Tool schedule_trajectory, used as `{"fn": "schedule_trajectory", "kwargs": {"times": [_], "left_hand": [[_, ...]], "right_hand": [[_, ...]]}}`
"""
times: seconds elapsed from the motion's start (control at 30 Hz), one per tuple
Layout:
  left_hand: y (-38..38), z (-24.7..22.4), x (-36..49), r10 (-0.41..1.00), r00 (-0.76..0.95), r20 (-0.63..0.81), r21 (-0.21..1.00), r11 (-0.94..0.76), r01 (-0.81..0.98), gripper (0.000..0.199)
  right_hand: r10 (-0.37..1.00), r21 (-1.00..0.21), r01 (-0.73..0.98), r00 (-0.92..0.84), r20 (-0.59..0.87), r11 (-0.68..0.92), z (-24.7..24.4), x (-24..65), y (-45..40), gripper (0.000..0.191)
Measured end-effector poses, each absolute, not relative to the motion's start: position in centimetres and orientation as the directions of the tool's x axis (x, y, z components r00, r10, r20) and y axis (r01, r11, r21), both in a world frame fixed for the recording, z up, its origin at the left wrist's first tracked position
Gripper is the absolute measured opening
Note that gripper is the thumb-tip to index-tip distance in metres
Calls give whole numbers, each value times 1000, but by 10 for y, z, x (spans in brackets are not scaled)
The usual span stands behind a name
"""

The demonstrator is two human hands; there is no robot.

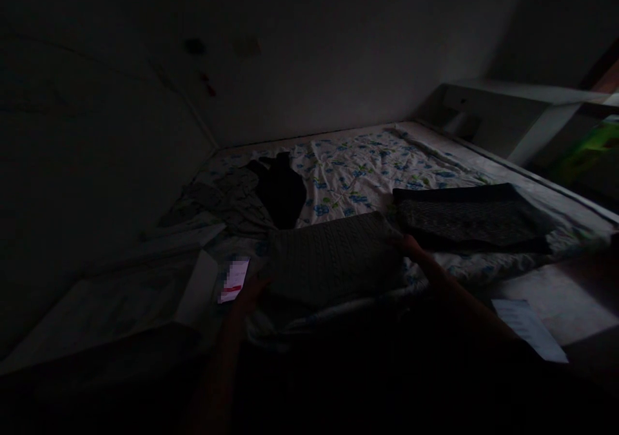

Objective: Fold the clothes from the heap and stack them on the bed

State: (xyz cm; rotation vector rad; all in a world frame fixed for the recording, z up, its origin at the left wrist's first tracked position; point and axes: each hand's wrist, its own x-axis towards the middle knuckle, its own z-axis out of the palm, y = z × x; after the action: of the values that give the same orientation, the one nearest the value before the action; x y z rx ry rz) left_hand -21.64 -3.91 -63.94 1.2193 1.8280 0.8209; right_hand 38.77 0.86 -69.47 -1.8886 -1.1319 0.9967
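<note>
Cable-knit garment spread between two hands

A grey cable-knit garment [333,254] is laid flat near the front edge of the bed, on a floral sheet [358,164]. Its left edge is met by the left hand [254,291], which is sunk in shadow; whether cloth is gripped there cannot be told. The right edge is touched by the right hand [410,247], its fingers partly curled; how tightly they are closed cannot be made out. Just beside the left hand, a lit phone [236,275] is seen, with a pale open box [196,287] farther left. Behind the knit, a black garment [281,190] is spread beside a patterned cloth [225,200]. To the right, a dark folded garment [467,214] is placed.
</note>
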Motion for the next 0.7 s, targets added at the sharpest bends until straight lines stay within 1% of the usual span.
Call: {"fn": "schedule_trajectory", "kwargs": {"times": [0.07,0.1,0.17,0.23,0.27,0.33,0.4,0.47,0.53,0.57,0.6,0.63,0.7], "left_hand": [[-35,-647,-211,933,-268,-240,781,350,518,51],[-33,-650,-207,939,-288,-190,742,329,584,55],[-31,-656,-197,956,-295,-4,638,229,736,59],[-28,-658,-185,957,-219,191,536,85,840,58],[-26,-659,-177,952,-165,256,498,16,867,57],[-19,-658,-159,945,-47,324,453,-111,884,56],[-11,-660,-138,946,63,320,436,-205,876,55],[-4,-666,-118,948,162,274,423,-270,865,57],[-4,-676,-101,944,255,211,408,-322,854,58],[-7,-683,-95,937,300,182,399,-349,848,59],[-11,-690,-90,928,337,160,387,-373,843,60],[-17,-696,-87,921,362,146,373,-390,842,60],[-27,-705,-84,918,372,136,347,-396,850,61]], "right_hand": [[910,-700,590,342,-235,-403,-696,387,4,51],[918,-614,687,342,-200,-389,-697,384,3,59],[947,-487,819,317,-57,-303,-697,376,1,69],[960,-414,891,254,115,-186,-695,361,2,73],[962,-394,912,201,185,-115,-694,351,3,72],[966,-377,925,50,253,51,-692,325,1,67],[962,-374,903,-127,241,213,-692,295,-6,63],[937,-385,855,-303,173,348,-695,266,-18,63],[891,-410,798,-443,99,442,-697,247,-30,64],[875,-424,778,-479,77,463,-698,244,-34,64],[873,-435,774,-483,66,461,-697,246,-37,62],[890,-440,788,-453,59,430,-695,253,-37,59],[943,-434,844,-330,43,315,-688,280,-35,51]]}}
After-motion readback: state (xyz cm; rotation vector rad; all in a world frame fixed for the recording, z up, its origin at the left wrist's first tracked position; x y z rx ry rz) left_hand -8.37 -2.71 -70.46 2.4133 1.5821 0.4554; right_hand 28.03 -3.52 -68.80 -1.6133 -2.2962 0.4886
